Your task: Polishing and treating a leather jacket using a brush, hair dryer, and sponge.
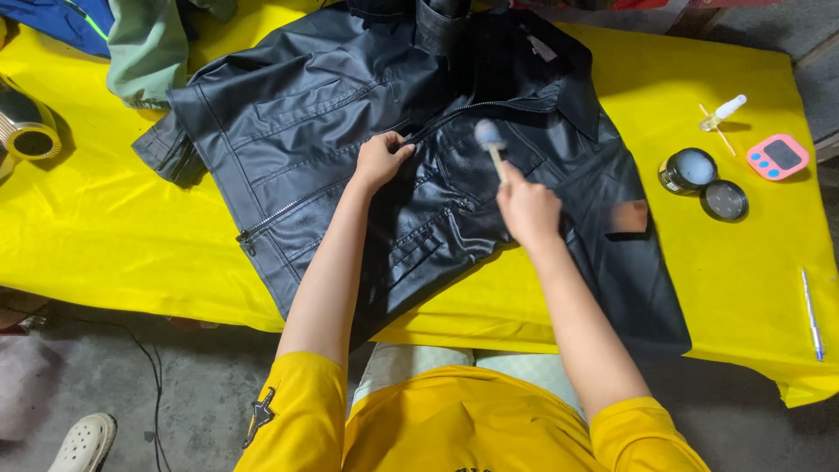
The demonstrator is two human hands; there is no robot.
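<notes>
You were mid-step working cream or polish into the black leather jacket (350,131), which lay spread flat across the desk (105,227) on its yellow cover, collar away from you and zip open. Your left hand (380,160) was pressed down on the front panel just beside the zip, fingers curled together and pinching the leather to hold it flat. Your right hand (527,208) was clamped around the wooden stick of a small round dauber (489,135), its pale head held over the chest area near the zip; contact with the leather couldn't be confirmed, the head was blurred. Off to your right sat an open jar (689,169) of pale cream with its lid (725,200) just beside it, then a pink timer (778,156), a small dropper bottle (724,111) and a pen (812,310) near the desk edge. Judged from this, the next move needed the left hand to keep the panel taut while the dauber met the leather lightly, with a reload from the jar if the head ran dry.
</notes>
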